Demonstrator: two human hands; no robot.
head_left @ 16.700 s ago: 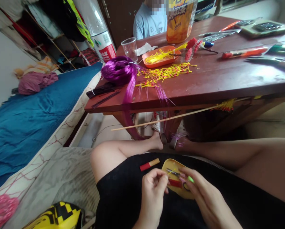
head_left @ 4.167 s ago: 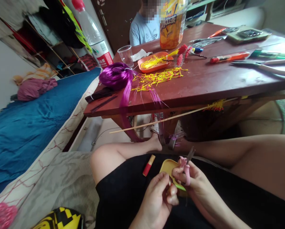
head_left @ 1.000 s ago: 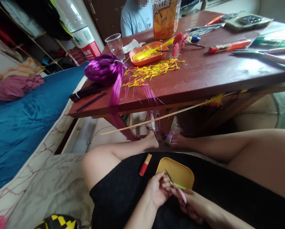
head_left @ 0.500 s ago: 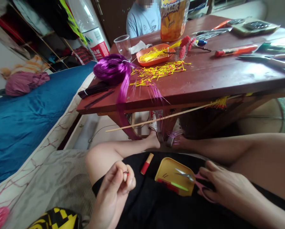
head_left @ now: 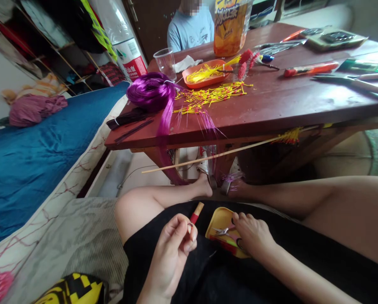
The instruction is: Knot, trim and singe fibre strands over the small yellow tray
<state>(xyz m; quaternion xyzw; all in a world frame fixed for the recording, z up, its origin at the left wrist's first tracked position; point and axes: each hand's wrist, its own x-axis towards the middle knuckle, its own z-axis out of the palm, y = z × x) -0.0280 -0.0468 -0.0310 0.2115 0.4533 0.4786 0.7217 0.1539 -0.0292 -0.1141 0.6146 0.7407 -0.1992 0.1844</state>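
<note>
Left hand point(head_left: 176, 240): pinching a tiny piece point(head_left: 190, 225), perhaps keeping it visible
Right hand point(head_left: 254, 232): over pink-handled scissors point(head_left: 221, 231) — grip unclear
Yellow tray point(head_left: 222, 213): on lap point(head_left: 208, 270), likely for easy reach

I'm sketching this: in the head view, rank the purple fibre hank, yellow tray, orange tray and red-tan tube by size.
1. Purple fibre hank
2. Yellow tray and orange tray: unsure, as the right hand partly covers the nearer yellow one
3. Red-tan tube

Table point(head_left: 271, 99) bears purple strands point(head_left: 149, 93), orange dish point(head_left: 201, 85); black-clad lap point(head_left: 216, 276) bears yellow tray point(head_left: 219, 215).
</note>
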